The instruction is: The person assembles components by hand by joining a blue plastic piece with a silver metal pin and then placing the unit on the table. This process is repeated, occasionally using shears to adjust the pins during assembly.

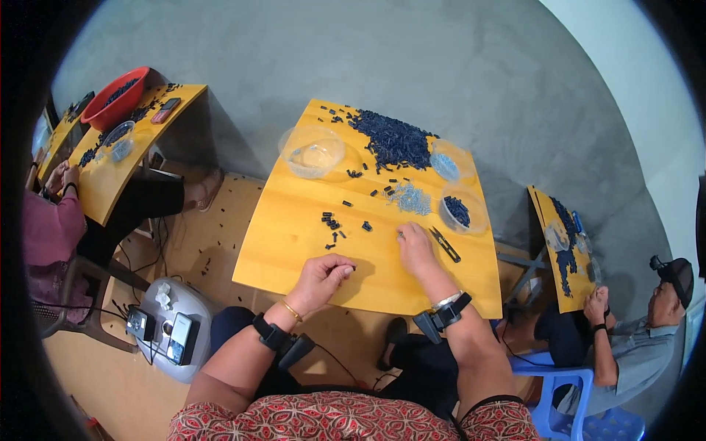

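My left hand (325,281) is closed near the table's front edge, and a small black plastic piece (354,267) shows at its thumb and fingertips. To its right, my right hand (418,252) is low over the table with its fingers curled together; whatever they hold, if anything, is too small to make out. Just beyond the right hand lies a loose pile of small silvery pins (409,198). Black thread snips (445,245) lie right of that hand. Several loose black pieces (332,223) are scattered beyond my left hand.
A large heap of black pieces (393,138) covers the table's far side. Clear plastic bowls stand around it: one at left (312,153), one with black pieces (463,213), one with pins (447,166). People work at side tables; a grey stool (170,360) holds phones.
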Motion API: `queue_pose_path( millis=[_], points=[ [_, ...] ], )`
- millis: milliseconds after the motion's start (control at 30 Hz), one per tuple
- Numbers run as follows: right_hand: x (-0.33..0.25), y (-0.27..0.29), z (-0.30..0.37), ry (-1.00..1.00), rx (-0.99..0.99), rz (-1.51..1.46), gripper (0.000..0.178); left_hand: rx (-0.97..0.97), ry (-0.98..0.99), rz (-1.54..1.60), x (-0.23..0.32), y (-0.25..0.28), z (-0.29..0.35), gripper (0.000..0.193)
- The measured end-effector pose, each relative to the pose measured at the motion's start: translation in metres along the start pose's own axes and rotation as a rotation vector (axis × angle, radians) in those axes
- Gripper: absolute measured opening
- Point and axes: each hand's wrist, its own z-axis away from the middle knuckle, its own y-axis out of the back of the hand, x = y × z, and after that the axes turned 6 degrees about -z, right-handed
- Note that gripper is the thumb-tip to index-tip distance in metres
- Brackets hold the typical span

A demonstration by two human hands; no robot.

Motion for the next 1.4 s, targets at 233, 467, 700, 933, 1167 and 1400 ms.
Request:
queue_pose_path(
  millis=[233, 467, 700, 933, 1167, 1400],
  points=[
    [0.001, 0.016, 0.038, -0.168, 0.111, -0.174, 0.016, -0.007, -0.016, 0.041, -0.002, -0.002, -0.001, 0.014],
    [-0.009, 0.020, 0.028, -0.177, 0.085, -0.176, 0.015, -0.013, -0.039, -0.031, 0.000, -0.002, 0.002, 0.014],
    [-0.007, 0.005, 0.015, -0.073, 0.058, 0.052, 0.011, -0.021, -0.089, -0.055, -0.004, -0.004, 0.001, 0.014],
    [-0.008, 0.008, 0.018, -0.109, 0.092, 0.106, 0.008, -0.015, -0.075, -0.080, -0.006, -0.004, 0.003, 0.012],
    [0.012, 0.007, 0.021, -0.220, 0.167, -0.077, 0.008, -0.019, -0.060, -0.104, -0.003, -0.004, 0.001, 0.013],
    [0.006, 0.017, 0.024, -0.130, 0.223, -0.104, 0.007, -0.006, -0.046, -0.082, -0.003, -0.004, 0.003, 0.013]
  ],
)
